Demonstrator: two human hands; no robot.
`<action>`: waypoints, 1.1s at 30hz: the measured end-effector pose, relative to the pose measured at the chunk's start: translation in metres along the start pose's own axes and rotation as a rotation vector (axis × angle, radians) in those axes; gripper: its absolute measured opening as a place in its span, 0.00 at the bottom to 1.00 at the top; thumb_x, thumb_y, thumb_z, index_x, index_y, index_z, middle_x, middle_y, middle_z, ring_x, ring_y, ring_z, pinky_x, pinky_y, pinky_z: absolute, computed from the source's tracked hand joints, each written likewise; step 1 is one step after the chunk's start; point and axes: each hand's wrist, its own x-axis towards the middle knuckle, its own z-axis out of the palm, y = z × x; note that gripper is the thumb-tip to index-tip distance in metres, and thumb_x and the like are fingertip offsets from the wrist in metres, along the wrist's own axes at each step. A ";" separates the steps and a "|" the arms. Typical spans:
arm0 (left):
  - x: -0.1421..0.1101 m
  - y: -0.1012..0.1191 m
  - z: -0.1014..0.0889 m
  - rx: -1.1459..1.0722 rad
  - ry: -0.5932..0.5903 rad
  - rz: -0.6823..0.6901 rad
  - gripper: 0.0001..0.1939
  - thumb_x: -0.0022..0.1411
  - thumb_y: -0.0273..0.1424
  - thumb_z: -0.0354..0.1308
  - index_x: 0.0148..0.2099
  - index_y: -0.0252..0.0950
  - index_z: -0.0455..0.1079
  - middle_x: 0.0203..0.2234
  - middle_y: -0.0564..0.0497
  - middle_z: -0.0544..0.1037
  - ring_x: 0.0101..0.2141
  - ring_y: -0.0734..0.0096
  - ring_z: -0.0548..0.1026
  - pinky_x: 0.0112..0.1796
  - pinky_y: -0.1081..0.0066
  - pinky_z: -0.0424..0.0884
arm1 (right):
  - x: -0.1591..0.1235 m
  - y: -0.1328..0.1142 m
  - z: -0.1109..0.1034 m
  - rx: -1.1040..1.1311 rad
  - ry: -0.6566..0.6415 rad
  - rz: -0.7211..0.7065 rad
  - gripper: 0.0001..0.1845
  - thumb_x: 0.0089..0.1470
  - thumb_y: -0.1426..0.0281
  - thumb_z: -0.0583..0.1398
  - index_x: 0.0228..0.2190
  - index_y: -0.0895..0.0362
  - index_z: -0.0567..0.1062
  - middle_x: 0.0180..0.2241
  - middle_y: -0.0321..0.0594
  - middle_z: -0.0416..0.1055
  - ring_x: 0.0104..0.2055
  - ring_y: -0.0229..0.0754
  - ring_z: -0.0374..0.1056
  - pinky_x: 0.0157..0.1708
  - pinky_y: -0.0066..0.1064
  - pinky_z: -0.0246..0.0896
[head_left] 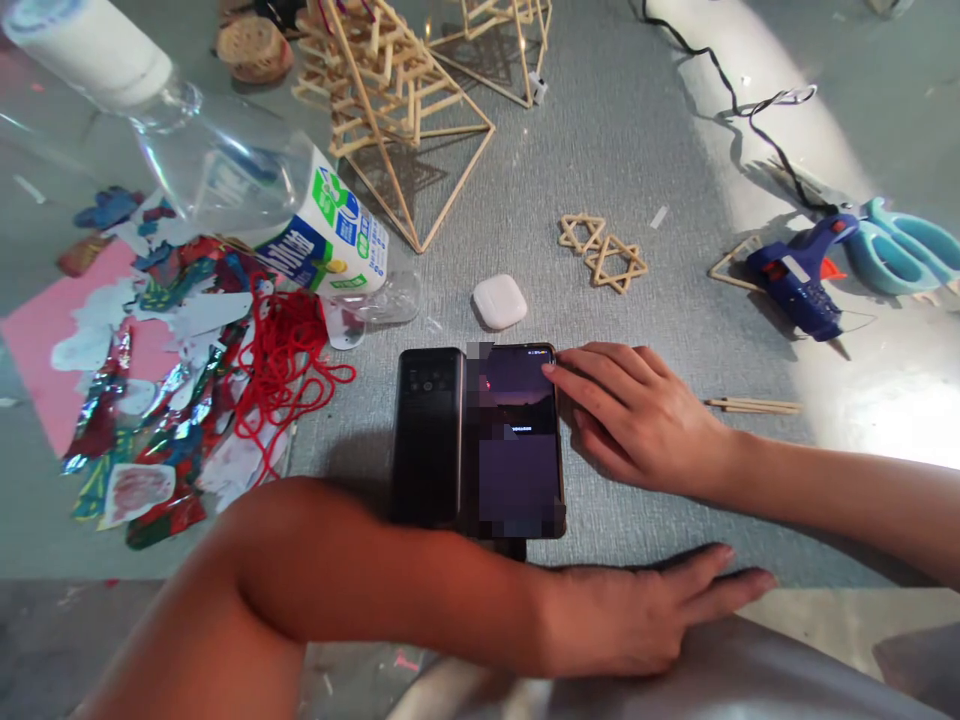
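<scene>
- Centrally, the lit phone (521, 390) lies screen up on the worktop (645, 150), toward its near edge; the long axis runs from near edge toward far edge, and the end with the status icons points away from the person.
- Just left of it, the dark phone (427, 440) lies almost parallel, back up, camera end toward the far edge.
- The right hand (637, 415) is palm down, grasping nothing, fingers loosely extended leftward; a fingertip touches the lit phone near its upper right corner.
- The left hand (637, 620) is unclenched at the near edge, two fingers extended rightward and slightly apart; its palm side is hidden, and no held thing shows.
- The white case (500, 302) sits beyond the phones, between the bottle (247, 180) and the stick stars (618, 263).
- Toward the right edge lie the glue gun (799, 280) and scissors (907, 250).
</scene>
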 end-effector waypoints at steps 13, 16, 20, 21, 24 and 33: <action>0.013 0.003 0.001 0.231 -0.092 0.113 0.08 0.52 0.39 0.62 0.30 0.58 0.84 0.62 0.60 0.81 0.66 0.58 0.77 0.49 0.49 0.86 | -0.001 0.000 -0.001 -0.001 -0.027 0.016 0.30 0.70 0.69 0.58 0.69 0.63 0.68 0.64 0.57 0.76 0.62 0.61 0.72 0.53 0.52 0.74; -0.002 -0.001 0.001 0.214 -0.060 0.175 0.12 0.54 0.39 0.60 0.35 0.61 0.85 0.64 0.63 0.79 0.67 0.59 0.76 0.53 0.49 0.85 | -0.001 -0.001 -0.001 0.016 -0.028 0.024 0.30 0.69 0.69 0.58 0.69 0.62 0.67 0.63 0.57 0.75 0.62 0.60 0.72 0.53 0.53 0.74; -0.024 -0.009 0.005 -0.077 0.157 0.428 0.26 0.67 0.40 0.45 0.55 0.71 0.79 0.73 0.71 0.70 0.76 0.67 0.63 0.77 0.48 0.59 | 0.000 -0.001 -0.001 0.018 -0.025 0.028 0.30 0.69 0.70 0.57 0.70 0.61 0.67 0.63 0.57 0.76 0.62 0.60 0.73 0.52 0.53 0.74; -0.027 -0.011 0.006 -0.111 0.154 0.466 0.28 0.69 0.39 0.42 0.58 0.71 0.77 0.75 0.71 0.68 0.78 0.68 0.58 0.79 0.47 0.52 | 0.000 -0.001 -0.002 0.012 -0.025 0.027 0.30 0.69 0.70 0.57 0.69 0.61 0.67 0.63 0.56 0.76 0.62 0.60 0.73 0.52 0.52 0.74; -0.030 -0.014 0.007 -0.135 0.112 0.467 0.29 0.70 0.38 0.41 0.60 0.72 0.75 0.77 0.69 0.64 0.78 0.69 0.58 0.80 0.48 0.48 | 0.000 -0.001 -0.002 -0.010 -0.022 0.014 0.28 0.70 0.70 0.58 0.67 0.64 0.69 0.62 0.57 0.76 0.61 0.60 0.73 0.51 0.50 0.74; -0.026 -0.015 0.007 -0.118 0.106 0.536 0.32 0.70 0.35 0.39 0.63 0.67 0.74 0.78 0.64 0.63 0.79 0.66 0.55 0.80 0.46 0.49 | 0.001 -0.002 -0.003 -0.017 -0.025 0.005 0.28 0.70 0.70 0.57 0.67 0.66 0.69 0.62 0.57 0.77 0.61 0.60 0.72 0.51 0.50 0.74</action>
